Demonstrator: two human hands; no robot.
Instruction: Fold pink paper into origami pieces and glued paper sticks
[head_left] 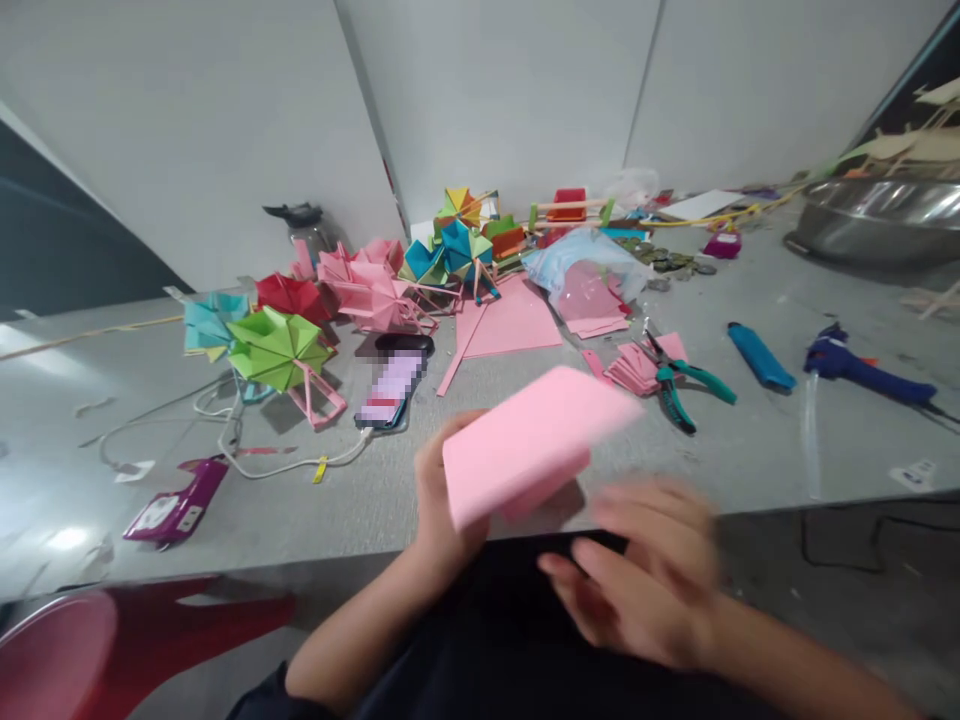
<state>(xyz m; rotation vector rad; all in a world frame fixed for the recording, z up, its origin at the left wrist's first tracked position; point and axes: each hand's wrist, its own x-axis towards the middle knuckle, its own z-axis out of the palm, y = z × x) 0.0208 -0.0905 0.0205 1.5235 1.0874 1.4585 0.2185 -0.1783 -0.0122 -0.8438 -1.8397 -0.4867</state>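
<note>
A folded piece of pink paper (532, 435) is held up in my left hand (450, 500), whose fingers are closed on its left edge. The paper's right end is smeared by motion. Below and to the right of it is my right hand (645, 570), partly blurred, its fingers apart and nothing visible in them. Beyond the paper, a pile of small pink paper strips (634, 370) lies beside pliers with green handles (679, 385). A larger pink sheet (510, 320) rests flat on the grey table (337, 520).
Folded paper umbrellas in green (277, 348), pink (371, 290) and other colours stand at the left. A phone (390, 390) is plugged into a white cable. At the right are a blue glue gun (862, 370), a blue tube-shaped item (759, 355) and a metal bowl (877, 225). A red stool (60, 650) stands below.
</note>
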